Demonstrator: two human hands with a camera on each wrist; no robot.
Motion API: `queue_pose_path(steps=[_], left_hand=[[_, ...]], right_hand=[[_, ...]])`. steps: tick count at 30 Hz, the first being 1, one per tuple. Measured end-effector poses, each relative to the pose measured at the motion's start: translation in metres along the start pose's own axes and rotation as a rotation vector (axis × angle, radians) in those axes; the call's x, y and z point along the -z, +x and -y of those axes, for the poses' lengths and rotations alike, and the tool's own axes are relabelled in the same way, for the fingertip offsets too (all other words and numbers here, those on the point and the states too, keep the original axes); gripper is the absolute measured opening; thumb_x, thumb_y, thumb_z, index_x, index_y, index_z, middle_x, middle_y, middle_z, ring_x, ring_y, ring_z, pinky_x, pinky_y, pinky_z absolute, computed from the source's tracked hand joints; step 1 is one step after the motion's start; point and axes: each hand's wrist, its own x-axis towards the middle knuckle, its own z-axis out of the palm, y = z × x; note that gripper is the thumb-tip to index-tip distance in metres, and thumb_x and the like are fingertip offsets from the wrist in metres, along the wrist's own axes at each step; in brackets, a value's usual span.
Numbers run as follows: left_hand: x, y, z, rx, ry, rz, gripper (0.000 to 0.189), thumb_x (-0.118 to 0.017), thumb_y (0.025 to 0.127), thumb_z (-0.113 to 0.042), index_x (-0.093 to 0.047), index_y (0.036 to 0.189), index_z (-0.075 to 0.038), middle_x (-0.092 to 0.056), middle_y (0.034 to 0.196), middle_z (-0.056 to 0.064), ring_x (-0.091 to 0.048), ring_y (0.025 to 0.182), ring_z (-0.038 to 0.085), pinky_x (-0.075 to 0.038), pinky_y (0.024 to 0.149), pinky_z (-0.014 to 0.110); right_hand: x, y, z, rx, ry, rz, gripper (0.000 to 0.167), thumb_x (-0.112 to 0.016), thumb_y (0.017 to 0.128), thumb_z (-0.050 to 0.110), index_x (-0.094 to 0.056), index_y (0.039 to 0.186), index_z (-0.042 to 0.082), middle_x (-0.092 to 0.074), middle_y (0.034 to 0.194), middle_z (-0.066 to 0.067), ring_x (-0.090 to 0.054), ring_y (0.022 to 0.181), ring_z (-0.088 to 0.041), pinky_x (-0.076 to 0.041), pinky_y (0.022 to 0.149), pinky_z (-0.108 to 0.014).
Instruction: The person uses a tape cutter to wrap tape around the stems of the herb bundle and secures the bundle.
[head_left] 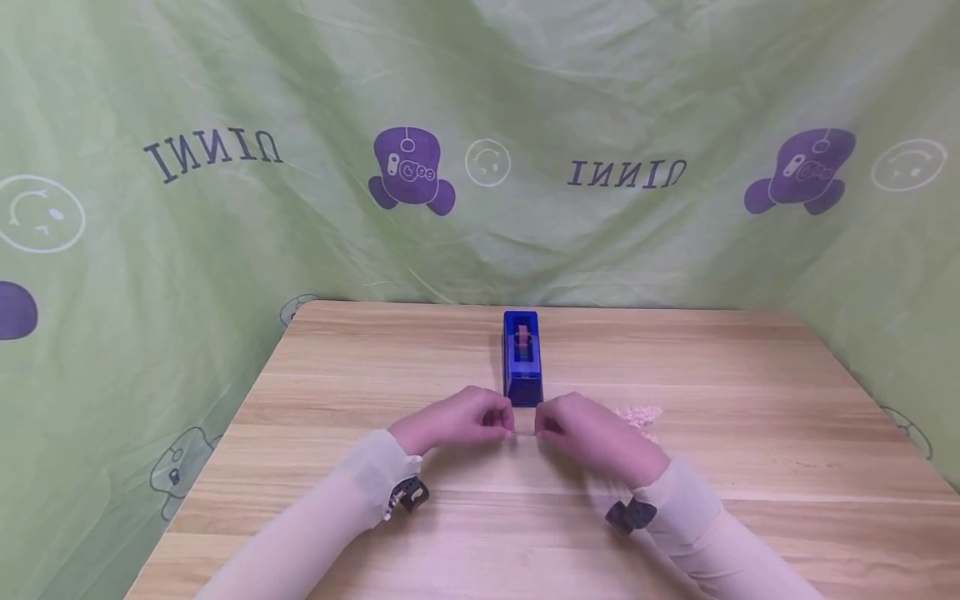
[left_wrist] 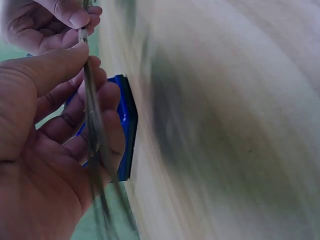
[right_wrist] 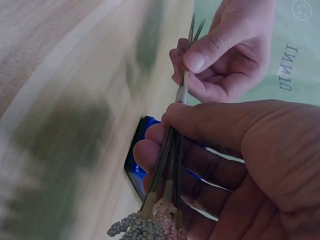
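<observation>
Both hands hold one bunch of thin stems [right_wrist: 172, 150] with beaded flower heads [right_wrist: 142, 227], greyish and pink. The left hand [head_left: 453, 419] pinches the stems between thumb and fingertips, and their bare ends trail back along its palm in the left wrist view. Thumb and fingers of the right hand [head_left: 592, 433] pinch the same bunch nearer the flower heads, which lie by its palm. A pale, shiny band [right_wrist: 181, 94] shows round the stems in the short gap between the hands. In the head view, pink flowers [head_left: 639, 415] show partly behind the right hand.
A blue tape dispenser [head_left: 522, 367] with a pinkish roll stands on the wooden table [head_left: 375, 350], just beyond the hands. Green printed cloth [head_left: 300, 233] hangs behind the table and along both sides.
</observation>
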Motion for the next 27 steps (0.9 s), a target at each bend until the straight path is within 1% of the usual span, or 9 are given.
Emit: queue_pose_path(steps=[4,7,11,14,18,27], left_hand=[[-0.005,0.001,0.003,-0.023,0.012,0.011,0.004,-0.074,0.094,-0.006,-0.072,0.094,-0.003,-0.069,0.084,0.003,-0.056,0.072,0.004,-0.052,0.069,0.018],[-0.009,0.002,0.006,-0.018,0.013,0.013,0.004,-0.075,0.094,-0.006,-0.073,0.095,-0.002,-0.070,0.085,0.003,-0.056,0.072,0.004,-0.052,0.070,0.018],[-0.014,0.002,0.007,-0.006,0.024,0.025,0.004,-0.076,0.094,-0.008,-0.073,0.094,-0.005,-0.070,0.085,0.002,-0.057,0.072,0.003,-0.052,0.070,0.018],[-0.017,0.002,0.009,-0.009,0.040,0.032,0.004,-0.076,0.094,-0.009,-0.072,0.093,-0.007,-0.070,0.083,0.000,-0.055,0.070,0.001,-0.052,0.069,0.018],[-0.019,0.002,0.010,-0.009,0.056,0.034,0.005,-0.076,0.093,-0.008,-0.072,0.092,-0.007,-0.068,0.081,-0.002,-0.054,0.069,0.000,-0.051,0.067,0.017],[-0.020,0.000,0.009,-0.012,0.095,0.037,0.008,-0.076,0.093,-0.008,-0.069,0.088,-0.009,-0.066,0.079,-0.002,-0.052,0.068,0.000,-0.049,0.066,0.017]], right_hand=[[-0.003,0.000,-0.004,0.031,-0.003,0.006,0.012,-0.068,0.095,0.004,-0.073,0.087,0.012,-0.071,0.079,0.002,-0.057,0.068,-0.004,-0.053,0.070,-0.023],[-0.005,0.001,-0.007,0.027,0.002,0.020,0.012,-0.070,0.094,0.004,-0.073,0.087,0.012,-0.069,0.078,0.004,-0.057,0.069,-0.005,-0.053,0.071,-0.023],[-0.011,0.003,-0.009,0.021,-0.004,0.039,0.012,-0.072,0.093,0.005,-0.072,0.085,0.013,-0.065,0.076,0.007,-0.056,0.068,-0.007,-0.052,0.070,-0.024],[-0.014,0.004,-0.010,0.038,-0.027,0.042,0.014,-0.073,0.092,0.004,-0.070,0.082,0.013,-0.062,0.073,0.008,-0.053,0.067,-0.006,-0.050,0.068,-0.023],[-0.016,0.004,-0.010,0.060,-0.050,0.040,0.016,-0.074,0.091,0.004,-0.068,0.080,0.014,-0.060,0.072,0.008,-0.051,0.066,-0.005,-0.048,0.065,-0.022],[-0.021,0.005,-0.010,0.040,-0.072,0.045,0.017,-0.076,0.090,0.006,-0.067,0.079,0.014,-0.059,0.071,0.007,-0.051,0.065,-0.006,-0.047,0.064,-0.022]])
